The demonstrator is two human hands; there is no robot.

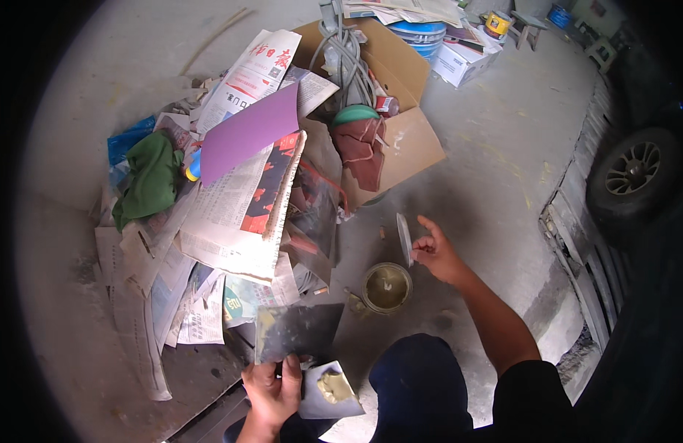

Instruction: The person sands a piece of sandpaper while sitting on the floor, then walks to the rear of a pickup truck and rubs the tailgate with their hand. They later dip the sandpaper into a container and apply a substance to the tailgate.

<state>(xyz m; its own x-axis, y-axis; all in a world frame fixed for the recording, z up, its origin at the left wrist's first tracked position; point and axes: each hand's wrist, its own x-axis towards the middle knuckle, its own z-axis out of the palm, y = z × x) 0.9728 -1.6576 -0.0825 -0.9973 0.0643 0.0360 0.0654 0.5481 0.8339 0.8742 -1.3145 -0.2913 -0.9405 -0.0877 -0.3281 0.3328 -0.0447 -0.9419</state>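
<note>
My left hand [271, 391] is closed on a flat dark plate [301, 330], smeared with pale yellow at its left side. Beside that hand lies a lighter grey plate [341, 406] carrying a lump of yellowish paste [333, 386]; whether the same fingers hold it is hidden. My right hand [439, 255] pinches a pale round lid [405, 240], tilted up nearly edge-on, with one finger stretched out. Just below the lid, an open tin [388, 288] of similar yellowish paste stands on the floor.
Newspapers [227, 214], a purple sheet [251, 133] and a green cloth [148, 177] are heaped at left. Behind stands a cardboard box [411, 140] with grey hose [349, 66]. Far right are a metal grate [596, 288] and a vehicle wheel [633, 168].
</note>
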